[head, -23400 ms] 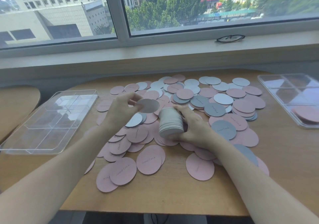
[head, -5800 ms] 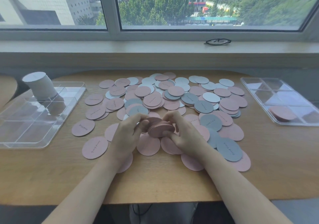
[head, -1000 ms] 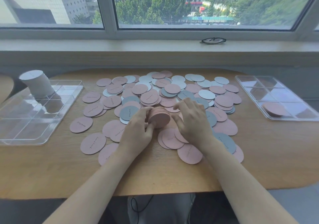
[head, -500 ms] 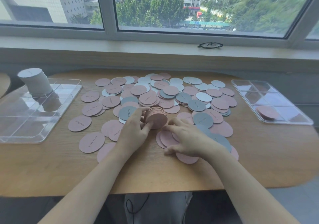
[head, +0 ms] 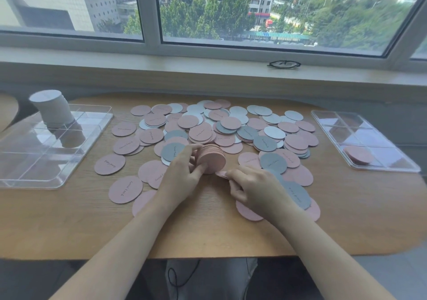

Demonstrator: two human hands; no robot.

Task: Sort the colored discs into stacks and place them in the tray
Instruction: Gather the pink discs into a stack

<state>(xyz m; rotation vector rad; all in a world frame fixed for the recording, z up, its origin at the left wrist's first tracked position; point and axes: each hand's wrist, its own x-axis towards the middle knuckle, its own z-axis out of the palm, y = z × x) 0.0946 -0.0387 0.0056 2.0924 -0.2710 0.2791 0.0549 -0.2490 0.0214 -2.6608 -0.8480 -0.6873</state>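
While the two forearms are reaching in from the near edge of the worktop point(head: 69, 218), the right hand point(head: 256, 190) is lying low over the nearest pink discs, its fingers point(head: 233, 175) curling to pinch the edge of one loose pink disc point(head: 221, 174) and peel it up. Just to its left, the left hand point(head: 182, 175) is gripping a pink stack point(head: 211, 161) turned on its edge, thumb on the near face and fingers wrapped behind it, so both hands are closing on something. Collecting pink ones appears to be the step in hand; the next move probably calls for sliding the lifted disc flush against the stack without letting the others fan out.

Beyond the hands, the scattered discs point(head: 231, 124), pink, grey and white, are spreading across the middle of the worktop, many overlapping. Farther out to the left, a clear tray point(head: 97, 135) is holding a tall white stack point(head: 54, 109) in a far compartment. On the right, a second clear tray point(head: 328, 124) is carrying a short pink pile point(head: 358, 155). Farthest off, a pair of glasses point(head: 284, 64) is resting on the windowsill point(head: 161, 68).
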